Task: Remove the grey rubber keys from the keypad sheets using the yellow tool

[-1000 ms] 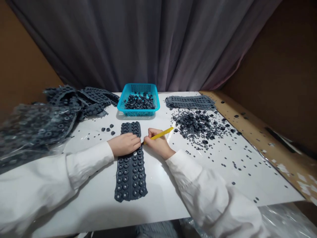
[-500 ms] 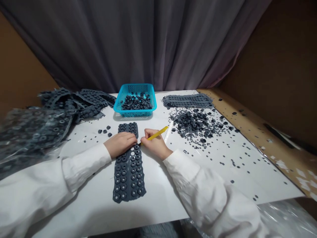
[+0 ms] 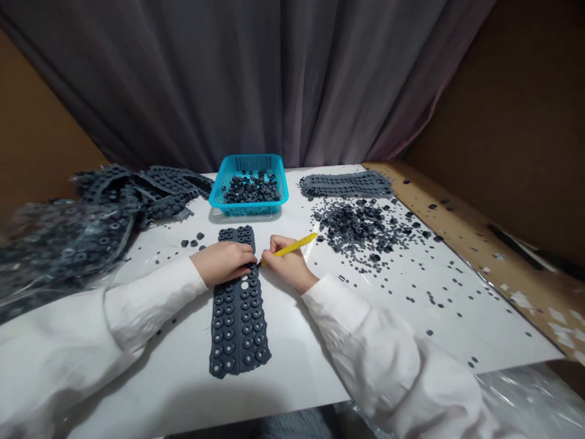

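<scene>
A dark grey rubber sheet [image 3: 238,329] with rows of moulded rings lies lengthwise in front of me on the white table. My left hand [image 3: 228,262] rests across its upper part, fingers bent and closed at the right edge. One round hole [image 3: 245,285] shows white just below those fingers. My right hand [image 3: 287,265] grips a slim yellow pen-shaped tool [image 3: 297,243], its dark tip at the sheet's right edge beside my left fingertips. What exactly the tip touches is too small to tell.
Behind the sheet stands a turquoise basket [image 3: 249,209] of small dark rubber pieces. Loose pieces and discs form a pile [image 3: 356,225] at the right, below another ringed sheet [image 3: 347,184]. More sheets [image 3: 155,189] and a clear plastic bag [image 3: 59,250] of ringed parts lie left.
My left fingers have shifted slightly right and curled more at the sheet's edge. The yellow tool has tilted a little, its back end further right. The sheet has moved slightly towards me.
</scene>
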The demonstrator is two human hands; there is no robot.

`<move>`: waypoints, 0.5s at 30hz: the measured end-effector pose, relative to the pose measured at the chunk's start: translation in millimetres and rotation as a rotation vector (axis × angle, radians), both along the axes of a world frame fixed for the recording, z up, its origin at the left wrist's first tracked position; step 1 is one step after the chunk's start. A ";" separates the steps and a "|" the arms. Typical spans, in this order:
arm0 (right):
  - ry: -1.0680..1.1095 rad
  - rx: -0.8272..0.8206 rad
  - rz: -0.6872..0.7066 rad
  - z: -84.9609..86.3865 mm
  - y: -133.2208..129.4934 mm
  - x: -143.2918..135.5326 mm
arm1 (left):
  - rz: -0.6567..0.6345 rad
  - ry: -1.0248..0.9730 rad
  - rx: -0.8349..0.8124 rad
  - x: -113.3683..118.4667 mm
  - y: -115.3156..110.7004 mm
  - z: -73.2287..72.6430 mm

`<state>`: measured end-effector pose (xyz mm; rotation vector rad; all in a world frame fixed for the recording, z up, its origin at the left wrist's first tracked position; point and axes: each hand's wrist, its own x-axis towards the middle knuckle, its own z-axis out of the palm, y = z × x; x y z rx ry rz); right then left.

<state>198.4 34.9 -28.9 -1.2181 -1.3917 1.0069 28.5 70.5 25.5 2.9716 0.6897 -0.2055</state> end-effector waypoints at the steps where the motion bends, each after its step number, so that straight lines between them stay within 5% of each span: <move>1: 0.000 0.001 0.005 -0.6 0.2 0.1 | -0.005 0.001 -0.002 0.4 0.7 0.3; 9: -0.151 0.100 0.029 3.3 1.6 -0.8 | -0.056 -0.060 0.028 -0.4 -0.1 -3.0; 15: -0.303 0.189 0.059 10.1 0.5 -1.5 | -0.198 0.009 0.266 0.1 -4.9 -12.2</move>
